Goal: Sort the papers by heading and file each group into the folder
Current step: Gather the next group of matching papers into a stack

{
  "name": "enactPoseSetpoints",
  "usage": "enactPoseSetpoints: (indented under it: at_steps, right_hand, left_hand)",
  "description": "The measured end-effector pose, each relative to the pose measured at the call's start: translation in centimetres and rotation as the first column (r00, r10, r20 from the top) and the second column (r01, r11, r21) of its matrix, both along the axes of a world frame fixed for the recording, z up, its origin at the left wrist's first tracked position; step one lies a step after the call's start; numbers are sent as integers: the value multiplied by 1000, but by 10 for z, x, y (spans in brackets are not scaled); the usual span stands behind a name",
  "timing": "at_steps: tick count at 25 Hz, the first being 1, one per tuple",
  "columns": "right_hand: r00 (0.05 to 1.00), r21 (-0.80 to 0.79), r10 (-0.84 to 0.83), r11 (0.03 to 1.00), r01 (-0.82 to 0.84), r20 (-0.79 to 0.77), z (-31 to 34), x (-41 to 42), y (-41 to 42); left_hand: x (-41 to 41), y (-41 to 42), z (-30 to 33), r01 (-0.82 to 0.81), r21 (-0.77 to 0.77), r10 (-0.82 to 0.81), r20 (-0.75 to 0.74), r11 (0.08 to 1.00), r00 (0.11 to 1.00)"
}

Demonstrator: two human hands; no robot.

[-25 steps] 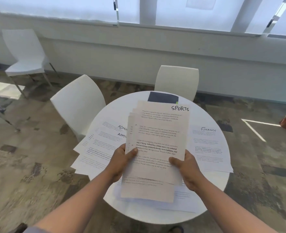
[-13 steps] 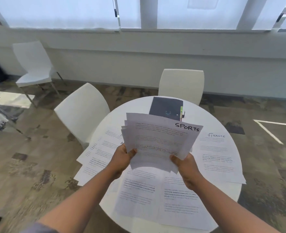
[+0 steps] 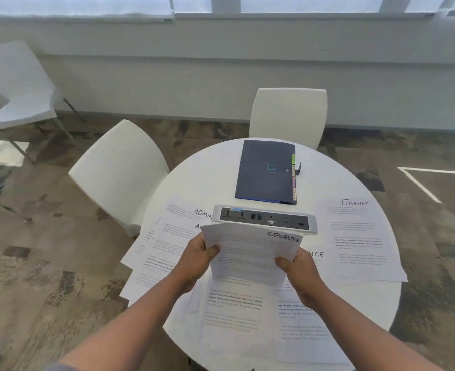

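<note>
SPORTS papers [image 3: 250, 253] gripped at both edges by left hand [image 3: 194, 259] and right hand [image 3: 298, 271].

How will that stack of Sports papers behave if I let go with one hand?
The SPORTS papers are thin loose sheets, so they would probably droop. They already look fanned near the left hand, so some may slip out. The right hand alone might hold them.

Single head-worn view: I look forward and steeply down from above the near edge of the round table [image 3: 381, 303], facing the windowed far wall; both forearms enter from the bottom edge, close to the lens. No second view.
</note>
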State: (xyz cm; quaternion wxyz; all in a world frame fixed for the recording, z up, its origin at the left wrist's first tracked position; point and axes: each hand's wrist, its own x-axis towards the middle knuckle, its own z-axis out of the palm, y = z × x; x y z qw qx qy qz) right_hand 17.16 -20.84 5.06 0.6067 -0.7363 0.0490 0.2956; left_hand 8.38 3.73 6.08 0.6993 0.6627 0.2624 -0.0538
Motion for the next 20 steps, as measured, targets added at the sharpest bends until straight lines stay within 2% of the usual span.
enactPoseSetpoints:
  at_steps: [6, 11, 15, 20]
  right_hand:
    - [990, -34, -141, 989, 142, 8, 12, -6, 23]
    - [969, -55, -247, 967, 248, 20, 11, -38, 29]
    - [940, -37, -338, 940, 340, 47, 13, -51, 31]
    - [943, -90, -332, 939, 332, 19, 2, -62, 27]
  left_hand:
    - [16, 26, 0, 89, -38, -86, 57, 995, 995]
    - [11, 34, -12, 262, -75, -258, 57, 962, 965]
    - [7, 36, -16, 283, -66, -278, 76, 957, 958]
    - [1, 37, -36, 335, -59, -332, 50, 940, 942]
